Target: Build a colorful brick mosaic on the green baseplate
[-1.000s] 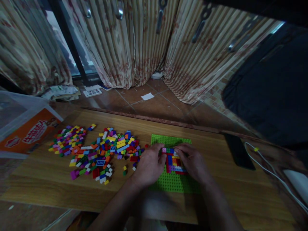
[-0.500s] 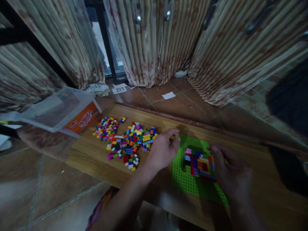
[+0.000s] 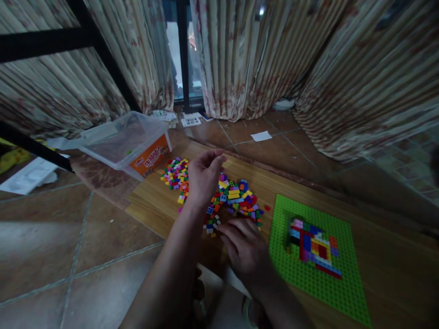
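Gone from the board (image 3: pixel 346 292) since a moment ago, my left grip (image 3: pixel 206 171) hangs above the loose bricks (image 3: pixel 235 194), fingers drawn together, and my right grip (image 3: pixel 236 240) is at their near side on the desk (image 3: pixel 149 201); whether either pinches one, I cannot tell. The model (image 3: pixel 317 249) sits on the board.

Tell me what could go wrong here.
The bare right hand, at the near side of the loose multicoloured plastic bricks, might nudge small ones off the brown wooden table. The bare left hand, over the pile, hides some bricks from view, so a needed one could be overlooked.
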Motion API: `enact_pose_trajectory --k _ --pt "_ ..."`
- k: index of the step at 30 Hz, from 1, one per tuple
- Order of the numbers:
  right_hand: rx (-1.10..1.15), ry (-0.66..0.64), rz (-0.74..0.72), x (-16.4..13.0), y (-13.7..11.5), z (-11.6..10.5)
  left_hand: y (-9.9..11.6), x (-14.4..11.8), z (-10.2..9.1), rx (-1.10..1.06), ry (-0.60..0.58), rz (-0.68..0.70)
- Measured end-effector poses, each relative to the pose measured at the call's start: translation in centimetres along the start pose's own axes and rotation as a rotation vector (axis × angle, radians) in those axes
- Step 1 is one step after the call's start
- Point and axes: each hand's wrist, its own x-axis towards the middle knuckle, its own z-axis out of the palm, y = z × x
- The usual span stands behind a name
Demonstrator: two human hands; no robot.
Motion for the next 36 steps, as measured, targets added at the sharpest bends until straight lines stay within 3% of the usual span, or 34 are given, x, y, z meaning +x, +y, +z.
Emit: enact_pose_trajectory --k 10,18,22,30,36 --pt "-0.059 -0.086 -0.066 1.3 0.5 1.3 0.0 0.7 -1.8 0.021 -0.009 -0.035" --pt "-0.08 -0.053 -0.028 1.0 2.2 -0.5 0.3 0.6 -2.0 0.04 -0.007 -0.049" --pt "-0.066 -0.053 -0.049 1.0 1.6 -0.6 0.3 0.6 -2.0 0.029 -0.016 -0.059" --pt "-0.086 -0.179 -0.143 1.4 0.5 0.7 0.0 0.7 -2.1 0.049 -0.016 -0.043" --pt "-0.053 -0.18 -0.103 1.4 0.6 -0.2 0.0 0.8 -2.2 0.052 -0.02 -0.06"
